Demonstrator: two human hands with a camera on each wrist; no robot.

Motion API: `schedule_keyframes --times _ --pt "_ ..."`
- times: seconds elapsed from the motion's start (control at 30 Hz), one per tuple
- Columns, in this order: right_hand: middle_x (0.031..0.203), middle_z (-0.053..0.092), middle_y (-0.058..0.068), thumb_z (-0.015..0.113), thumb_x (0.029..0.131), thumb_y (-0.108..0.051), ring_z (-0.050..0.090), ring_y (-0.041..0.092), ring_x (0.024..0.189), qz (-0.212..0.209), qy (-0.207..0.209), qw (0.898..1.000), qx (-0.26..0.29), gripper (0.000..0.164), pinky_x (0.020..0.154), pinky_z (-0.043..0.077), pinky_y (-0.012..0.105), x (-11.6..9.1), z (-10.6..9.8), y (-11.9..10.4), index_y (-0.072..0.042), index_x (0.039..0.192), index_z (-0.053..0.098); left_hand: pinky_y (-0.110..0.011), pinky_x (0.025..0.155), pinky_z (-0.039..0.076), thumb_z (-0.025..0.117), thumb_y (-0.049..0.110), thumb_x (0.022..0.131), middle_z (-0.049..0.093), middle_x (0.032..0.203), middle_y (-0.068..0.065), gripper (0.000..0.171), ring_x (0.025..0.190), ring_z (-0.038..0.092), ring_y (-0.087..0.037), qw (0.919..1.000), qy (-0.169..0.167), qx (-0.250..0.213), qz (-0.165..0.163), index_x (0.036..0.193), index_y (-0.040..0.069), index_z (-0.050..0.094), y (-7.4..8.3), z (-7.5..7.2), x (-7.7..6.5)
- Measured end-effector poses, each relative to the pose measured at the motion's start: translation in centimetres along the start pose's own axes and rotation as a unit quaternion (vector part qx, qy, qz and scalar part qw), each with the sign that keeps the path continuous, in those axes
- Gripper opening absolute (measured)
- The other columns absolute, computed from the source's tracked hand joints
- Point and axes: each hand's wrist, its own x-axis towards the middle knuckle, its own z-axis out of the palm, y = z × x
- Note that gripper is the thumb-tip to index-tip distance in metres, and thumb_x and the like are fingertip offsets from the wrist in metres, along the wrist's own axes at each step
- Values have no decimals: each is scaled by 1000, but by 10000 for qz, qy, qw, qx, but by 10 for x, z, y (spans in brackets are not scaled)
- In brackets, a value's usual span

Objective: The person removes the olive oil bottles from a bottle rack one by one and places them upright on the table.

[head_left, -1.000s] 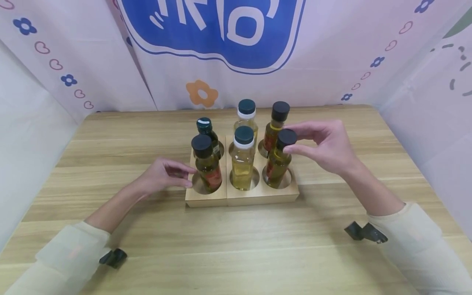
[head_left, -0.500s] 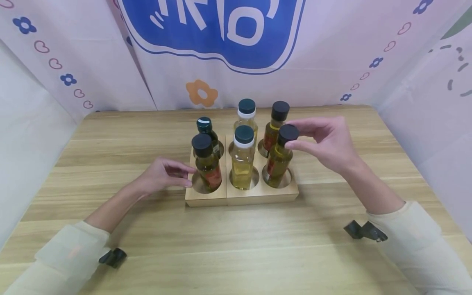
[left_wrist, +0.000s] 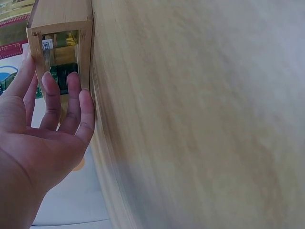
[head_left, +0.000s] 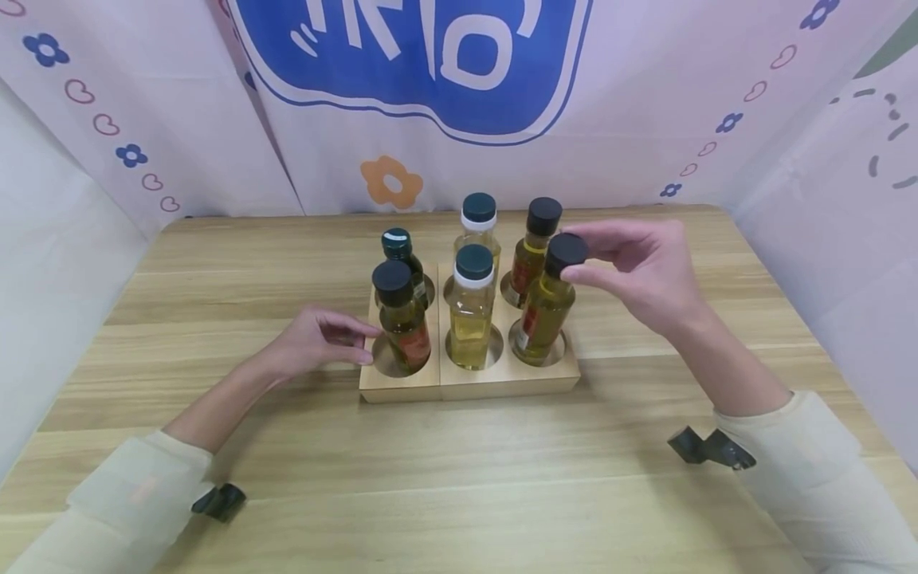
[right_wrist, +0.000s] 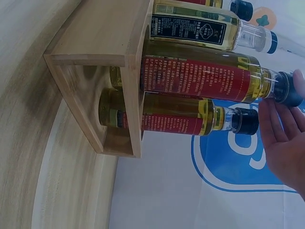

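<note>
A wooden rack (head_left: 511, 386) with round holes holds several oil bottles. My right hand (head_left: 649, 275) pinches the black cap of the front right oil bottle (head_left: 547, 315) between thumb and fingers. That bottle leans slightly right, its lower end still inside its hole; the right wrist view shows its red label (right_wrist: 200, 78). On the rack's left side, my left hand (head_left: 315, 343) rests with its fingertips against the wood, beside the front left bottle (head_left: 405, 331). In the left wrist view, the left fingers (left_wrist: 51, 102) lie at the rack's open end, lightly bent.
Front middle stands a clear bottle (head_left: 471, 319) with a green cap. Behind are a small dark green bottle (head_left: 403, 251), another clear bottle (head_left: 479, 227) and a black-capped bottle (head_left: 531, 259). The wooden table (head_left: 459, 486) meets a printed cloth backdrop (head_left: 330, 159).
My right hand has moved up and slightly right, raising the front right oil bottle a little in its hole. The left hand and the rack have stayed in place.
</note>
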Motion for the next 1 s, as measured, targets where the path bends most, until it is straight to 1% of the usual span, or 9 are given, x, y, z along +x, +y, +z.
schedule_keyframes --times 0.13,0.37,0.5,0.6,0.73,0.87,1.0 --pt "101 79 12 79 74 23 76 18 85 75 124 9999 94 35 82 62 28 1 0 -2 7 104 77 -25 80 61 84 -6 80 77 97 -6 42 84 71 -11 10000 -15 -17 28 118 -15 68 0 0 0" --pt "101 79 14 82 77 17 77 19 84 65 245 9994 227 30 81 62 29 1 1 -7 6 104 77 -22 71 59 84 -5 81 72 84 -1 41 77 65 -9 9998 -64 -7 175 117 -14 69 0 0 -1" --pt "102 79 14 85 77 13 77 19 84 42 353 9989 290 29 81 62 28 1 2 -11 5 104 78 -22 70 58 84 -5 81 72 83 0 40 76 64 -9 9997 -82 27 225 117 -15 69 0 0 -1" --pt "101 79 14 83 77 16 77 18 84 42 448 9986 260 29 81 62 28 3 4 -14 3 103 79 -22 72 59 84 -4 82 72 85 -1 40 77 65 -10 9998 -72 64 174 118 -14 69 0 -1 -1" --pt "101 79 14 78 78 22 77 18 85 68 508 9983 276 31 81 62 28 5 5 -15 3 103 79 -22 73 59 84 -5 82 72 85 -1 40 77 66 -10 9998 -54 105 137 118 -14 69 1 -1 -2" --pt "100 79 14 79 77 20 77 18 84 48 523 9981 320 30 80 62 28 6 4 -15 4 103 78 -21 70 58 84 -6 81 71 83 -1 39 76 64 -9 9998 -60 94 182 117 -14 69 1 0 -2" --pt "99 79 12 82 78 16 77 17 83 -101 505 9984 232 28 79 63 27 7 3 -15 7 104 77 -20 67 56 84 -6 81 70 82 -1 39 75 62 -9 9997 -69 79 234 116 -14 70 1 0 -1"
